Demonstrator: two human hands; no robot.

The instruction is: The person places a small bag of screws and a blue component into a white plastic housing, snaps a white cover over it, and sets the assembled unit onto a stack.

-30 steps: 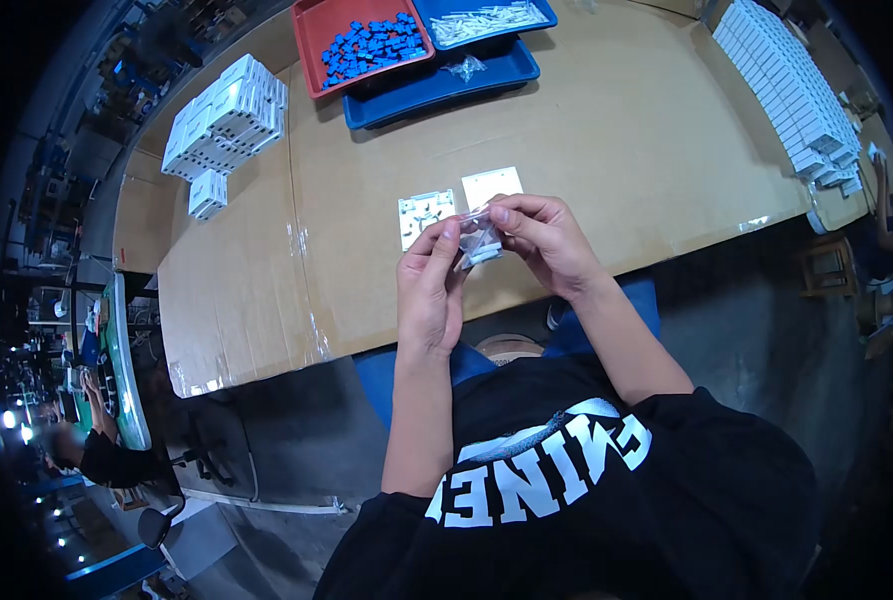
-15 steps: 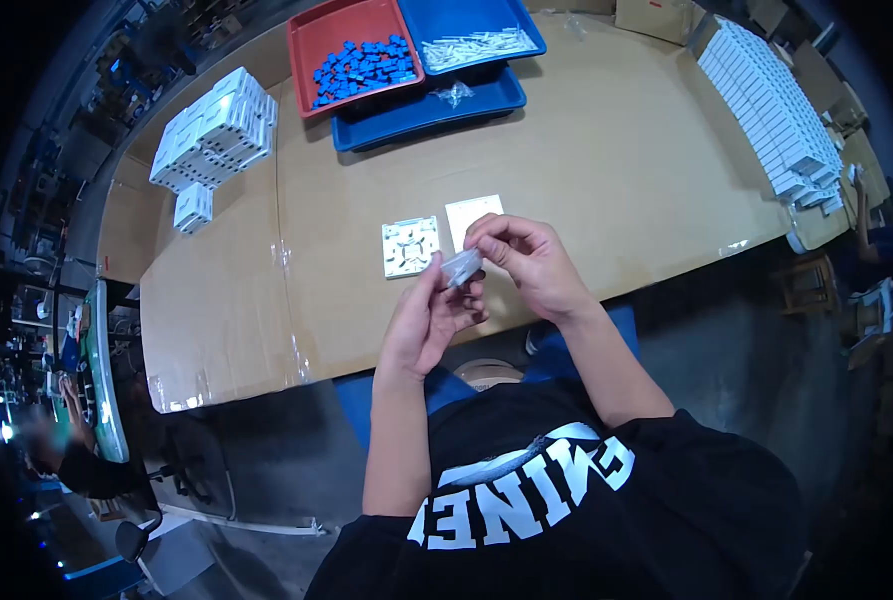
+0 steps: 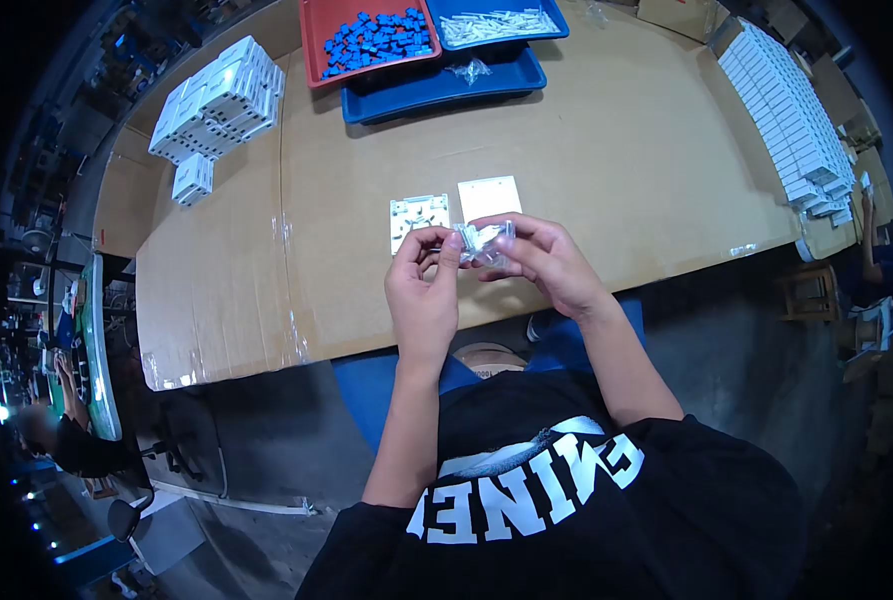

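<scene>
A small clear plastic bag (image 3: 485, 240), with what look like white pieces inside, is held between my two hands above the front of the table. My left hand (image 3: 425, 300) pinches its left end between thumb and fingers. On the other end, my right hand (image 3: 558, 272) has its fingers closed round the crinkled plastic. Just beyond my left hand lies a square white housing (image 3: 418, 212) with slots and small fittings on its face. A plain white square plate (image 3: 488, 194) lies beside it, partly hidden by my right hand.
A red tray (image 3: 316, 50) holds blue pieces, and a blue tray (image 3: 556, 22) holds thin white ones. A lower blue tray (image 3: 416, 103) sits in front. White housings are stacked at left (image 3: 221, 95) and right (image 3: 781, 110). Another person (image 3: 76, 450) is at far left.
My hands have turned the bag and spread it, so more of its contents shows. The left hand now pinches it from above. The view has tipped slightly, shifting the table upward.
</scene>
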